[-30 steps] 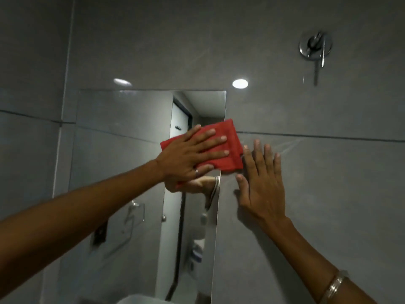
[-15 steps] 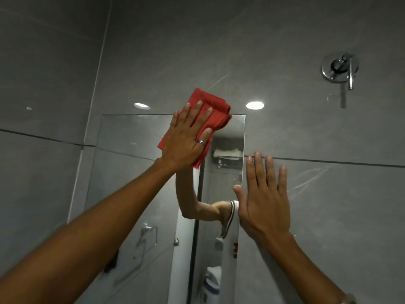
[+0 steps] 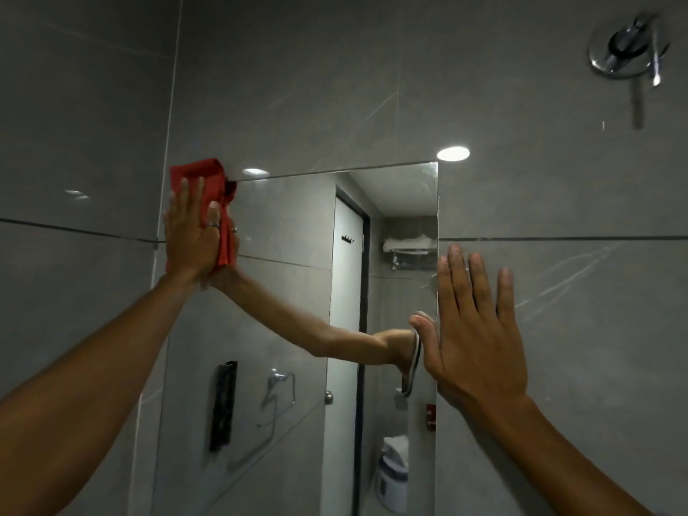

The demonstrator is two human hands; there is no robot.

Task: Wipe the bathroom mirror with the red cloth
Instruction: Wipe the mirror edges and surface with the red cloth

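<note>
Moved: red cloth (image 3: pixel 197 172) and left hand (image 3: pixel 191 238), along mirror (image 3: pixel 290 225) top edge to its top-left corner.
Left hand flat, fingers straight, pressing cloth; right hand (image 3: pixel 476 340) spread flat on wall (image 3: pixel 580 329) beside mirror's right edge.

Cloth (image 3: pixel 194 173) at mirror (image 3: pixel 290 232) top-left, tap (image 3: pixel 625 50) upper right

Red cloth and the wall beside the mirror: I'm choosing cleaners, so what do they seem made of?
Red cloth: soft fabric, maybe microfibre, matt; it bunches in folds under the left hand. Wall: probably glazed tile, semi-gloss; grout lines and reflected lights show.
</note>
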